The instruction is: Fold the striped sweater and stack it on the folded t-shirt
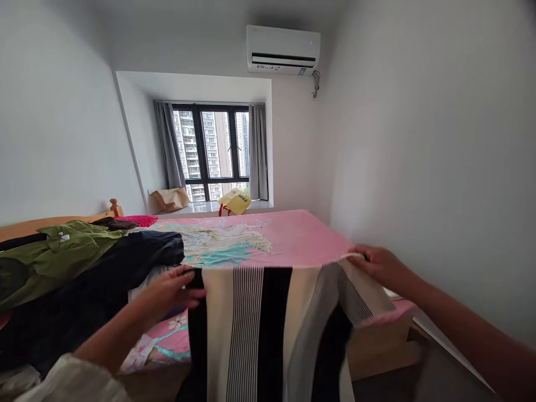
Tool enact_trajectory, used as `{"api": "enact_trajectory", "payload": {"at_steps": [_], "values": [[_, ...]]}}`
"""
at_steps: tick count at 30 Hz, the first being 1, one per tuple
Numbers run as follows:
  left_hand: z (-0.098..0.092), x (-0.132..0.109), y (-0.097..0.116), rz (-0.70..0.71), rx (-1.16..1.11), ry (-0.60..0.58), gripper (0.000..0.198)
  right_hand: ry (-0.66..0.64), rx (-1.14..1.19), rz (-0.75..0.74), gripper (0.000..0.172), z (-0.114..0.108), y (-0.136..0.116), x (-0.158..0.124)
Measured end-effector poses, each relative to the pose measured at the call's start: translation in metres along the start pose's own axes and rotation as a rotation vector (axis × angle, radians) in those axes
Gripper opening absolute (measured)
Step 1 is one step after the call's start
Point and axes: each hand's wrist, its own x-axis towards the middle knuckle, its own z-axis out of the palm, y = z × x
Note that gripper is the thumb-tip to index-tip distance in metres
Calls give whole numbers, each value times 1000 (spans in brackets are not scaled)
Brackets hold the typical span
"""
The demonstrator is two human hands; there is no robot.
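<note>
I hold up a cream cloth with black stripes [251,324] by its top edge, so it hangs in front of me over the near end of the bed. My left hand [170,290] grips its left corner. My right hand [377,263] pinches the right corner, further away and a little higher. Behind the cloth lies the pink patterned bedsheet [288,237].
A heap of clothes lies on the bed's left side: a green garment [62,251] and a dark one [113,273]. A white wall [419,167] runs close on the right. At the far end, a window [211,151], a yellow bag [235,201] and a brown bag [170,199].
</note>
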Motion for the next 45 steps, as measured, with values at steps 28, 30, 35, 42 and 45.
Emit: {"api": "enact_trajectory", "payload": {"at_steps": [28, 30, 35, 42, 45], "values": [[135, -83, -224, 289, 389, -18, 18, -297, 464, -58, 56, 276, -42, -158], [146, -94, -211, 322, 390, -57, 21, -273, 565, -33, 44, 278, -53, -160], [150, -97, -208, 370, 279, -224, 32, -140, 681, 202, 32, 265, -16, -167], [94, -7, -253, 246, 559, 124, 31, 143, 927, 705, 42, 226, 57, -196], [78, 45, -256, 220, 641, 146, 33, 187, 965, 787, 38, 211, 78, -204]]}}
